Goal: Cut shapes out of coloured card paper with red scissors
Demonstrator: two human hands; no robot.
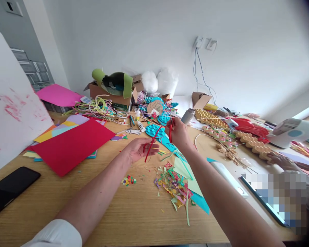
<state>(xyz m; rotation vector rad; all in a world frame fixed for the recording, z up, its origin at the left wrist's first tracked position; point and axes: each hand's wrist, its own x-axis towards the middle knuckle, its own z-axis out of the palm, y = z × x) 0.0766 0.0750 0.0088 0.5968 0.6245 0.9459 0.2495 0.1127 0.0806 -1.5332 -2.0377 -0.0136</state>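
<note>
Wooden table (134, 216): black phone (12, 190), paper scraps (172, 185).

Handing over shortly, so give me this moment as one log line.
left hand: holds red strip | right hand: holds scissors | on table: paper scraps, colored dots | left side: red sheet atop paper pile

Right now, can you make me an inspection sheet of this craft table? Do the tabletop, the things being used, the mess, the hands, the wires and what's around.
Surface: wooden table, bare wood showing at the front.
Things in use: a thin red strip and what look like red-handled scissors.
Clutter: paper scraps, colored dots, a big red sheet over other papers, a phone.
Hands: left hand holds the strip; right hand holds the scissors.
Cables: thin cords hang down the wall from a socket.
Surroundings: white wall behind; another person's hand at right, by an egg-carton strip.
</note>
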